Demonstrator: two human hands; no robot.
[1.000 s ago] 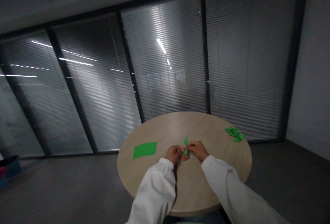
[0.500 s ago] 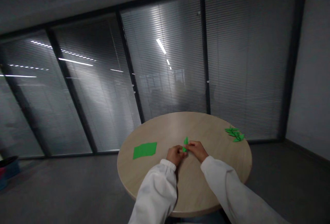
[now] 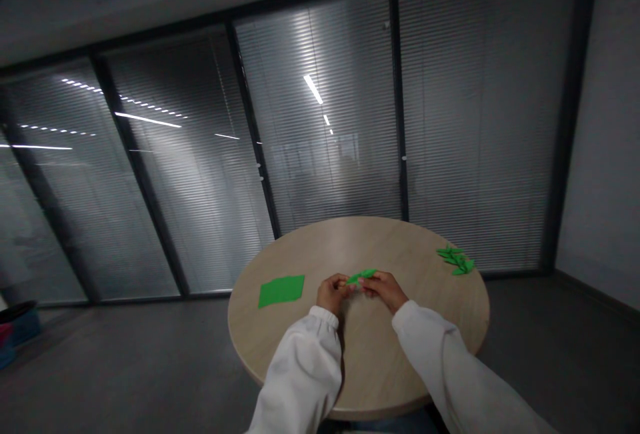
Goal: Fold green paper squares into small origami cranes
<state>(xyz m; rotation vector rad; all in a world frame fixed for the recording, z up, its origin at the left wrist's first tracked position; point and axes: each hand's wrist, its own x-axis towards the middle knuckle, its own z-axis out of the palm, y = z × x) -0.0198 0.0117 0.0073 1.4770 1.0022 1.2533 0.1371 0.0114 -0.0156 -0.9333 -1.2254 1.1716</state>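
Over the middle of a round wooden table, a narrow folded piece of green paper [image 3: 361, 276] is held between both hands, lying nearly sideways with its right end a little higher. My left hand [image 3: 332, 293] pinches its left end. Around the right part close the fingers of my right hand [image 3: 386, 289]. The fingers partly cover the paper, so its exact folds cannot be made out. To the left of my left hand, flat green paper sheets [image 3: 281, 291] lie on the table. Several folded green paper pieces [image 3: 456, 260] sit in a loose heap near the right edge.
The round table [image 3: 370, 381] has a light wood top with a curved edge. Behind it stands a glass partition [image 3: 325, 154] with blinds and dark frames. A dark bin [image 3: 23, 322] is on the floor at the far left.
The folded green paper has turned from upright to nearly sideways between my hands. My hands have moved slightly apart. The sheets and the heap stay where they were.
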